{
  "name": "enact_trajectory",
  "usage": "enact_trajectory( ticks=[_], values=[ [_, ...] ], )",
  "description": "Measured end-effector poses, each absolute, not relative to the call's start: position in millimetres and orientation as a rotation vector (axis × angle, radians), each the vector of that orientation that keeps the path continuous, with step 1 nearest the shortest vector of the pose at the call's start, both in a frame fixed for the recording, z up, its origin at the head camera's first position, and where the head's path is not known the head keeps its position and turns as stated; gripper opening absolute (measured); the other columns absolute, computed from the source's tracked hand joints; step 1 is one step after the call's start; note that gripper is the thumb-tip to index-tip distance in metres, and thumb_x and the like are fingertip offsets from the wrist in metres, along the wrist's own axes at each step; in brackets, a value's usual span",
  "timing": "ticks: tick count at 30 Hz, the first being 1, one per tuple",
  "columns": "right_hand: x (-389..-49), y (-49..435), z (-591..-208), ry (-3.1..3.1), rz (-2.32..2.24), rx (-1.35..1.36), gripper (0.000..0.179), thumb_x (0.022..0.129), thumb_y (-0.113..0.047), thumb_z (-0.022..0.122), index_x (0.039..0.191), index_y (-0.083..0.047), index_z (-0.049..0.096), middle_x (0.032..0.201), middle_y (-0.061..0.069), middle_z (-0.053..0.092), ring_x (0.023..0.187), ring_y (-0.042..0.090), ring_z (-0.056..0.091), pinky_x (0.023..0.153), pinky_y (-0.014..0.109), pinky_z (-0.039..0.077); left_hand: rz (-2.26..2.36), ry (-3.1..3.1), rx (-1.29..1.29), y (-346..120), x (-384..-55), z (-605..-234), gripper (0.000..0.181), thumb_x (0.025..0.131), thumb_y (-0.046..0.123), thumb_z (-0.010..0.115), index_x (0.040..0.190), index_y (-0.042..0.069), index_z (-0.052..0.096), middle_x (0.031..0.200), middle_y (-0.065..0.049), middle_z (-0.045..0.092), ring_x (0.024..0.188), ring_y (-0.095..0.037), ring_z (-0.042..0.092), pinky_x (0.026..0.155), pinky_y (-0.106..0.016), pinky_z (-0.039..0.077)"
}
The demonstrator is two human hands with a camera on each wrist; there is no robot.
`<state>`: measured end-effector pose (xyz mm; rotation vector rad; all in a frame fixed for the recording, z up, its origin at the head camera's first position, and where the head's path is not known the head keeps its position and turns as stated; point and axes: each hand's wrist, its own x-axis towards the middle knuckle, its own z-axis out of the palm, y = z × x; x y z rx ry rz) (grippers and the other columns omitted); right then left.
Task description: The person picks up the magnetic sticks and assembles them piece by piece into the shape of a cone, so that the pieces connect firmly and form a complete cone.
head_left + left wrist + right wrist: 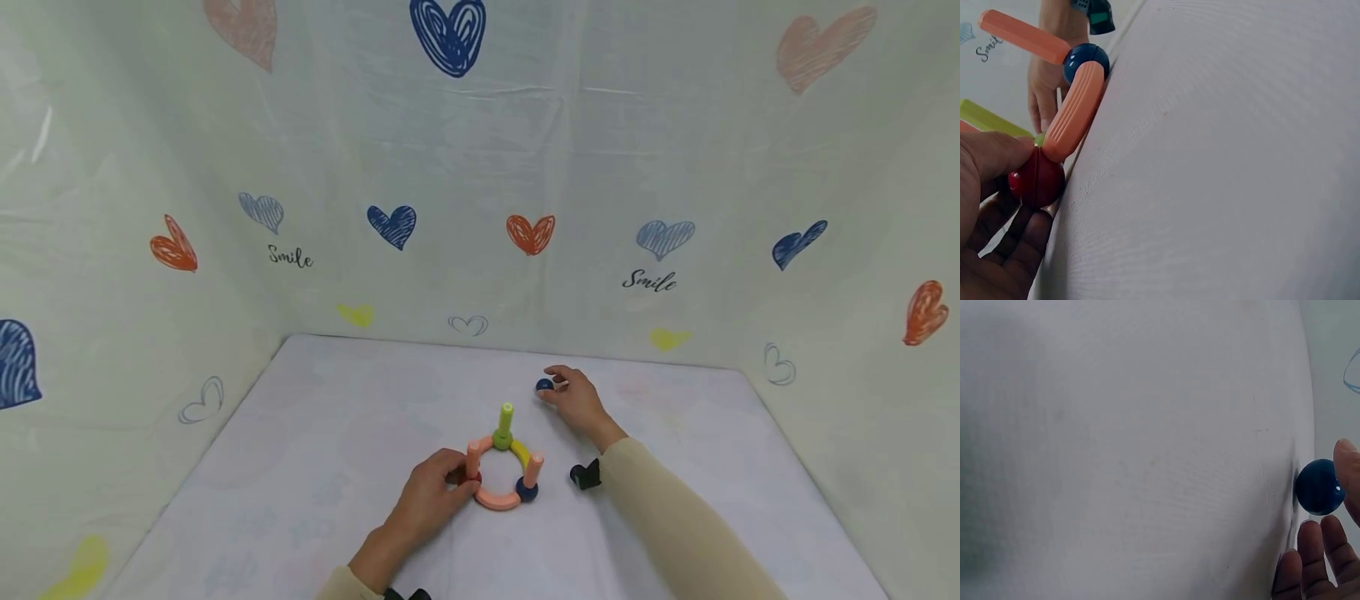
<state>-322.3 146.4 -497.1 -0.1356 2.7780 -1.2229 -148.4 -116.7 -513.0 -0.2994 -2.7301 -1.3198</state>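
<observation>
A ring of curved sticks [498,501] joined by balls lies on the table, with upright sticks on it. At its left side my left hand [430,492] pinches the red ball [1037,178], thumb above and fingers below. A green ball [502,439] bears a lime stick [506,417], and a dark blue ball [528,490] bears a salmon stick [534,470]. Beyond the ring, my right hand [576,402] holds a loose blue ball [1319,487] between thumb and fingers, low at the table surface. Part of that ball is hidden by the thumb.
The white-covered table [315,433] meets a curtain [480,150] printed with hearts at the back and sides. A black device [587,475] sits at my right wrist, close to the ring's right side.
</observation>
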Motion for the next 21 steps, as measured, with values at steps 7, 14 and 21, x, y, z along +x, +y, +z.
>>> enact_trajectory(
  ticks=[7,14,21],
  values=[
    [-326,148,-505,2.817,-1.161,-0.18,0.049,0.097,-0.022,0.077,0.142,-0.009,0.063,0.133,0.018,0.062,0.114,0.031,0.062,0.098,0.049,0.052,-1.337,-2.738,-0.312,-117,-149,-513,0.014,0.092,0.016,0.082,0.103,0.019,0.075,0.105,0.007,0.067,0.093,-0.004,0.063,0.082,-0.026,0.057],
    [-319,147,-505,2.828,-1.193,-0.159,0.043,0.099,-0.022,0.074,0.136,-0.007,0.062,0.134,0.018,0.065,0.115,0.032,0.065,0.1,0.051,0.052,-1.347,-2.769,-0.295,-117,-149,-513,0.013,0.093,0.017,0.082,0.104,0.02,0.075,0.105,0.008,0.067,0.094,-0.004,0.063,0.083,-0.026,0.057],
    [-311,150,-499,2.732,-1.413,-0.096,0.044,0.098,-0.017,0.075,0.137,-0.012,0.055,0.127,0.022,0.07,0.102,0.026,0.071,0.08,0.034,0.057,-1.309,-2.77,-0.291,-118,-149,-513,0.014,0.092,0.018,0.082,0.104,0.02,0.075,0.105,0.008,0.067,0.094,-0.004,0.064,0.082,-0.027,0.057]
  ],
)
